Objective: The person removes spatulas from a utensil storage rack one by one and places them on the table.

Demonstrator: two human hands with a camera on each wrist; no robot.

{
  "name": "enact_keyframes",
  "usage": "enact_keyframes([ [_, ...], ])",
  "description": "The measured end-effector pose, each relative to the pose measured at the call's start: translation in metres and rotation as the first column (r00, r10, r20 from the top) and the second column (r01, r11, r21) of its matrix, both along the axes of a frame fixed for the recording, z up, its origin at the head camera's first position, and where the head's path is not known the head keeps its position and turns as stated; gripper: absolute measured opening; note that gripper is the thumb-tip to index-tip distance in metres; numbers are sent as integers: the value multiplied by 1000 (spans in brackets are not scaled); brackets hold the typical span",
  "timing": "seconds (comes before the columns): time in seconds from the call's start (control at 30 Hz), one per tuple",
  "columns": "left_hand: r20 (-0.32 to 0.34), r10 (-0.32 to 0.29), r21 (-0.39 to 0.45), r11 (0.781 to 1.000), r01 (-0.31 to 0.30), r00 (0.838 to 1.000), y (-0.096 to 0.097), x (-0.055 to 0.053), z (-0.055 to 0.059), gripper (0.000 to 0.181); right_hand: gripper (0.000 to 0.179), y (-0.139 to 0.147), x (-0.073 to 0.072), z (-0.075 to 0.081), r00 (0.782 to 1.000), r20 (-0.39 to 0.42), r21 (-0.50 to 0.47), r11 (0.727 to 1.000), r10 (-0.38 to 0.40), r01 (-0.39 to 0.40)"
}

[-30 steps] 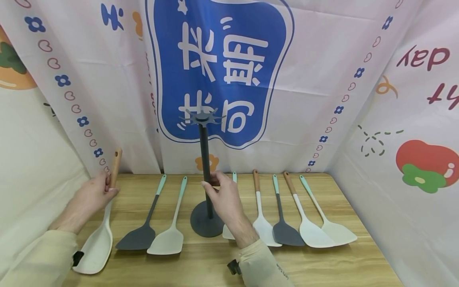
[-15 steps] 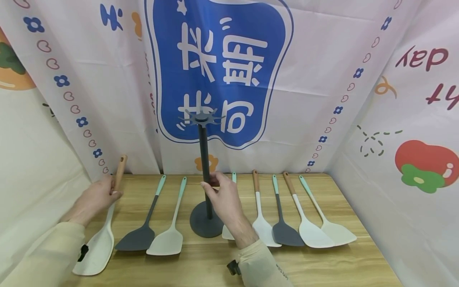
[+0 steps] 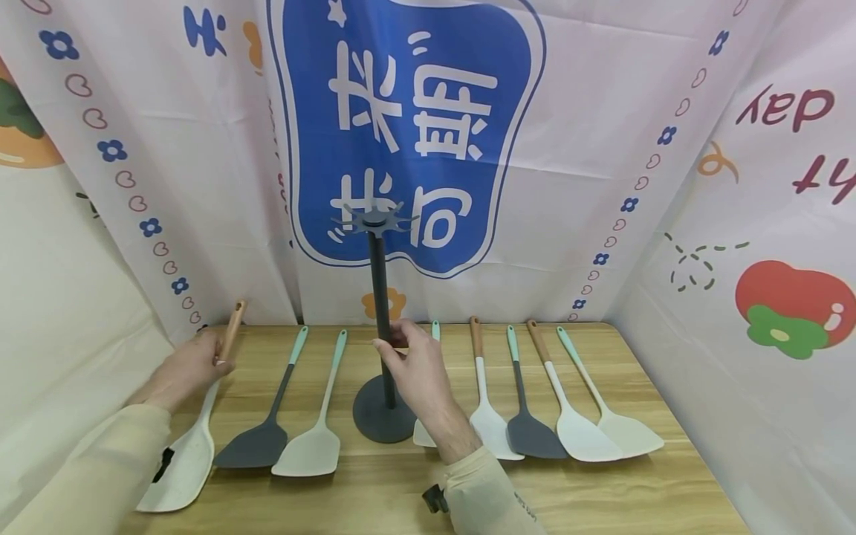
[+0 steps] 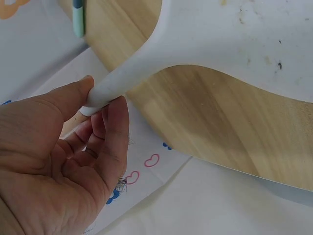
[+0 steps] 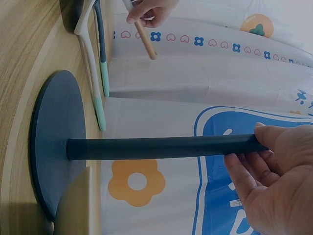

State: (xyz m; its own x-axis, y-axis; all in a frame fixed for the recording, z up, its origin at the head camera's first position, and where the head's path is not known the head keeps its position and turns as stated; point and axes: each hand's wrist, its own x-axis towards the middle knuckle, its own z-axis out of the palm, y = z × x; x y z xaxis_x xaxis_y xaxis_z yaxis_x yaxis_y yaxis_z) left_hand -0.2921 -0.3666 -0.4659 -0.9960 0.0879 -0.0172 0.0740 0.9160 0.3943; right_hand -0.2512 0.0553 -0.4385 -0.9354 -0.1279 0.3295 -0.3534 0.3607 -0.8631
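At the table's left end my left hand (image 3: 194, 365) pinches a white spatula (image 3: 183, 461) with a wooden handle between thumb and fingers. In the left wrist view the fingertips grip its white neck (image 4: 122, 81) just by the wooden part, and small dark specks mark the blade. The handle points up and back, while the broad blade is low over the table. My right hand (image 3: 417, 368) holds the dark post of a utensil stand (image 3: 379, 290), which has a round base and a hooked star-shaped top. The right wrist view shows thumb and fingers around the post (image 5: 166, 147).
A dark spatula (image 3: 257, 444) and a cream spatula (image 3: 310, 449) with mint handles lie left of the stand. Several more, including a dark one (image 3: 533, 435) and a white one (image 3: 585, 435), lie right on the wooden table (image 3: 602, 498). Printed cloth (image 3: 575, 111) hangs behind.
My left hand has moved a little right and down, and the handle end of the white spatula has come lower and rightward. The right hand and the stand stay in place.
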Motion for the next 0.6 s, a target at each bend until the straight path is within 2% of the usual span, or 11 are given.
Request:
enact_keyframes([
  [0.2, -1, -17, -15, 1000, 17, 1000, -1, -8, -7, 25, 23, 0, 0, 0, 1000, -3, -5, 1000, 2, -2],
  [0.37, 42, -7, -17, 1000, 8, 999, 1, -13, -12, 23, 23, 0, -1, 0, 1000, -3, -4, 1000, -1, 1],
  [0.6, 79, -15, -107, 994, 23, 997, 7, -15, -14, 29, 23, 1, -1, 0, 1000, 2, -2, 1000, 1, -1],
])
